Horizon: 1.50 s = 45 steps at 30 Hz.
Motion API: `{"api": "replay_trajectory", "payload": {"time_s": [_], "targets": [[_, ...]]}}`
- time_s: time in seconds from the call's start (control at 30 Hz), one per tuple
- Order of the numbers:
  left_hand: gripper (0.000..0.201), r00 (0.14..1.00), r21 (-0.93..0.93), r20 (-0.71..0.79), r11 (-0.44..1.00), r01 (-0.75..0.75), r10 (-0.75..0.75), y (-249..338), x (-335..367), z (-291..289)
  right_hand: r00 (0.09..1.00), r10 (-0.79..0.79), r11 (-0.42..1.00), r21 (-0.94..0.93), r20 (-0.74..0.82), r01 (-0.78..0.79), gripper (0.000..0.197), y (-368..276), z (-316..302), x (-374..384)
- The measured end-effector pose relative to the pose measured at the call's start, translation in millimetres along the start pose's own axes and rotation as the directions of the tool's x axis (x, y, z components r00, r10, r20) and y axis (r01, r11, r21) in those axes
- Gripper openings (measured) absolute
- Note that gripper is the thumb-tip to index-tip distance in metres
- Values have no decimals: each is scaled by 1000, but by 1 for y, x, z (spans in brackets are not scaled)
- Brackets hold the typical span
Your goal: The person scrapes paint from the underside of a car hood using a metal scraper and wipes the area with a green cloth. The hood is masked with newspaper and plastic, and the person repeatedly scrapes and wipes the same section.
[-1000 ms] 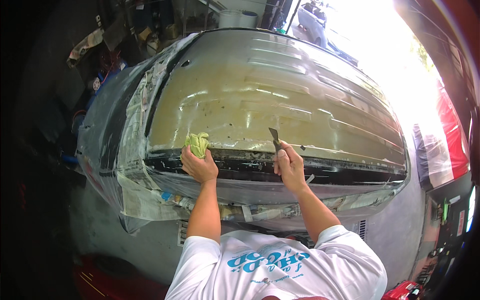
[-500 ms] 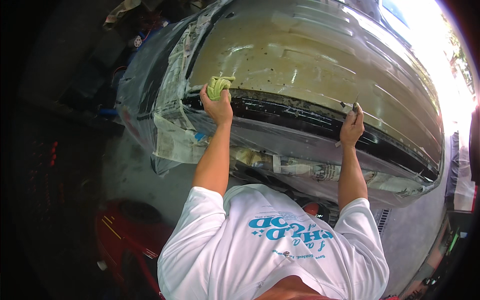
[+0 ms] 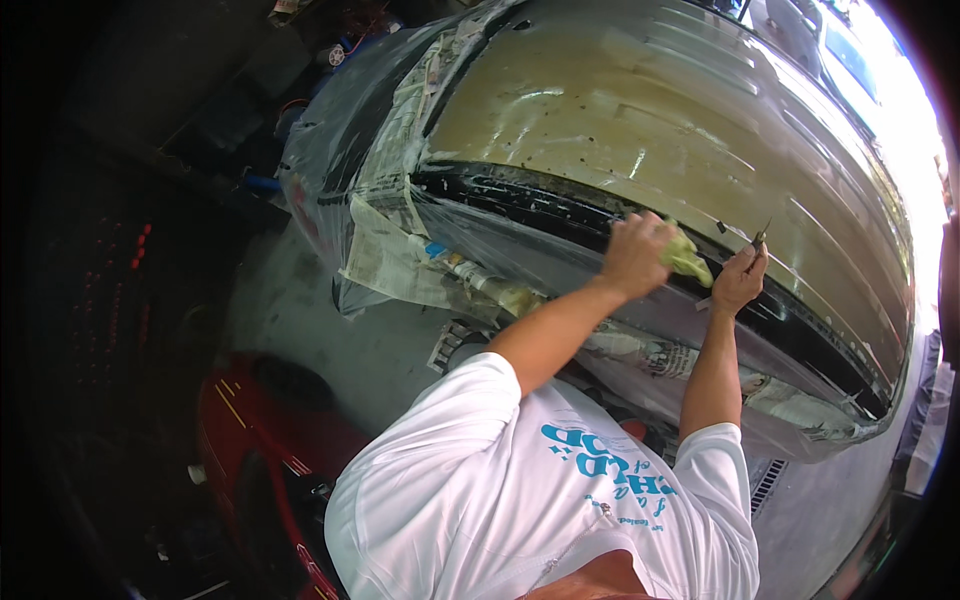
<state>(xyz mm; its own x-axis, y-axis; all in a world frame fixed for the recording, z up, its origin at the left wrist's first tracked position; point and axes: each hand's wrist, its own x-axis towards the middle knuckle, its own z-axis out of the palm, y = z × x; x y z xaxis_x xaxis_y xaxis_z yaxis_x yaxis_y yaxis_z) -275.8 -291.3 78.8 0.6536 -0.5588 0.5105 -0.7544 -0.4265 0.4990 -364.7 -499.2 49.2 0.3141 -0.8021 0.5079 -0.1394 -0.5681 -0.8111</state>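
A crumpled yellow-green cloth [image 3: 688, 258] is gripped in my left hand [image 3: 638, 252], against the black edge strip [image 3: 535, 192] of a vehicle roof. To its right, my right hand [image 3: 738, 280] pinches a small dark tool [image 3: 762, 236] with a thin pointed tip, like a knife; its exact kind is hard to make out. The tip points away from me over the tan-olive roof panel [image 3: 600, 120], which shines and carries several dark specks. A small dark scrap [image 3: 721, 227] lies on the roof near the cloth.
Newspaper [image 3: 400, 130] and clear plastic film [image 3: 330, 150] cover the vehicle's left end and the side below the strip. A red vehicle [image 3: 240, 430] stands at the lower left. A floor grate [image 3: 768, 485] lies at the lower right.
My left hand has swept right along the black strip with the cloth, from its left end to near my right hand. The view has shifted; my right hand still holds the tool.
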Motion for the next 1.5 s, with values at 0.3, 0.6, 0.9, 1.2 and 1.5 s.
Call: {"api": "replay_trajectory", "payload": {"time_s": [0.3, 0.6, 0.9, 1.2, 1.5], "targets": [[39, 499, -430, -568, 753, 497, -654, -185, -49, -180, 986, -160, 987, -23, -42, 159, 40, 4, 6, 0], [40, 443, -964, -158, 235, 124, -882, -262, -117, -274, 986, -167, 985, -51, -10, 167, 37, -24, 1, -2], [33, 565, -998, -55, 70, 5, -824, -246, -97, -250, 993, -97, 995, -21, 66, 98, 38, -23, 3, -1], [43, 822, -957, 271, -50, 285, -500, -159, -66, -195, 978, -209, 971, -114, 4, 208, 38, -10, 3, 4], [50, 340, -188, 873, 402, 896, -350, -134, -187, -108, 976, -213, 975, -70, -51, 210, 33, -23, 8, 1]]}}
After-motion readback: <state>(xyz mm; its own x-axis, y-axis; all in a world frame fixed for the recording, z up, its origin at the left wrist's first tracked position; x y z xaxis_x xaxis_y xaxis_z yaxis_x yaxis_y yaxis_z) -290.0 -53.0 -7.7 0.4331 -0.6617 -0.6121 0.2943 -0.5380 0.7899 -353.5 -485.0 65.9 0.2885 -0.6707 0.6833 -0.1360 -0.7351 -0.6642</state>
